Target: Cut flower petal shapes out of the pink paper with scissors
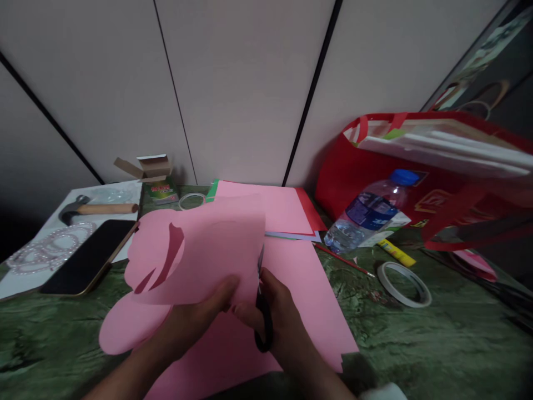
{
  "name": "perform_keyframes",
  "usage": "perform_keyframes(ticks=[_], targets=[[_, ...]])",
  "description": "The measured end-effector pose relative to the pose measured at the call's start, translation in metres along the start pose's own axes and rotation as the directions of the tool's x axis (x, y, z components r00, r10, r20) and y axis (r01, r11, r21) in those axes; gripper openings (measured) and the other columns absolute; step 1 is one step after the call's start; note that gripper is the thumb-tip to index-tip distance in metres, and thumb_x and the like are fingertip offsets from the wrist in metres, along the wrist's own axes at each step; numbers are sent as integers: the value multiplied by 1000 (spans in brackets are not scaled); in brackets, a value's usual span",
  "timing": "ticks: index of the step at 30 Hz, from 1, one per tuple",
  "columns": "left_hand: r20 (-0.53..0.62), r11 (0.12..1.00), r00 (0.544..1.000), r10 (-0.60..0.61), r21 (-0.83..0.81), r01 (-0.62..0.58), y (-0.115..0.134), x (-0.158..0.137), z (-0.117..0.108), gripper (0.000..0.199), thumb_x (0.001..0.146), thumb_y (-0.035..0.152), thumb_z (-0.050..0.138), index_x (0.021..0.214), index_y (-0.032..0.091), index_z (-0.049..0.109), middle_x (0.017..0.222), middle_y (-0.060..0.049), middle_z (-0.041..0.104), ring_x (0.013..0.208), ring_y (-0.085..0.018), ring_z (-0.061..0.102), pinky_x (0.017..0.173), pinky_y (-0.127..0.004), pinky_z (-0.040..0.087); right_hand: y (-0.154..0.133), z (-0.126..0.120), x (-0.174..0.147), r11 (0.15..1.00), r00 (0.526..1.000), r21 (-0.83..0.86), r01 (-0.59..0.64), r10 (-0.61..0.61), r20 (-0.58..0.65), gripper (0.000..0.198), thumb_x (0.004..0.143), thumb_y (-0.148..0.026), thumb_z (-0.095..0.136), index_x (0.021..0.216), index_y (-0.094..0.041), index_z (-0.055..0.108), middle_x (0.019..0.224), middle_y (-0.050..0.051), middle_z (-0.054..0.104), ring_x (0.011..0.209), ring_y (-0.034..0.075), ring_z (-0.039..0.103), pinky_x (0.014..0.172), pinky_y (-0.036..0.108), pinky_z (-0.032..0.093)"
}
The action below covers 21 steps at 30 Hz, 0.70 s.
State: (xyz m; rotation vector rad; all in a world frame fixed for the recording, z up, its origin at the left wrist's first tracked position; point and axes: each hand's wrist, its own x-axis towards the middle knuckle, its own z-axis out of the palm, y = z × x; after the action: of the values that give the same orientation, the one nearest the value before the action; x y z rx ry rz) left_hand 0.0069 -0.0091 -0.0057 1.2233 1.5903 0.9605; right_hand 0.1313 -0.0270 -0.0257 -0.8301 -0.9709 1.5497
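Note:
My left hand [204,316] grips a sheet of pink paper [220,244] by its lower edge, thumb on top. In my right hand [277,305] is a pair of scissors [264,322] with black handles, its blades at the right edge of that sheet. How far apart the blades stand is hard to make out. To the left lie pink cut-out shapes with rounded edges [135,322], partly behind the sheet. Beneath both hands a larger pink sheet [308,311] rests on the green table.
Left are a hammer [108,209], a phone [89,256], beads [52,247] and a small open box [160,186]. Coloured paper [283,208] is stacked at the back. Right are a water bottle [366,214], a tape roll [403,284], a pencil [345,261] and a red bag [375,155].

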Motion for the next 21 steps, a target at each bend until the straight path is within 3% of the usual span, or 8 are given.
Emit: perform_keyframes(ticks=[13,21], targets=[[61,1000,998,10,-6,-9,-1,1,-2,23,68,40,59,53,22,55,53,1,62,57,-19,59,59,-31,48,-1,1,0,997,1000,-75,-25,24,-17,32,65,-37,70,84,-18,52,72,4,66,64,17,61,61,28,43],[86,1000,996,10,-8,-9,-8,7,-4,31,67,42,60,47,22,48,46,2,57,49,-17,56,53,-29,46,3,-4,1,998,999,-46,-34,35,30,29,66,-30,71,86,-17,53,72,4,67,65,17,62,59,27,43]])
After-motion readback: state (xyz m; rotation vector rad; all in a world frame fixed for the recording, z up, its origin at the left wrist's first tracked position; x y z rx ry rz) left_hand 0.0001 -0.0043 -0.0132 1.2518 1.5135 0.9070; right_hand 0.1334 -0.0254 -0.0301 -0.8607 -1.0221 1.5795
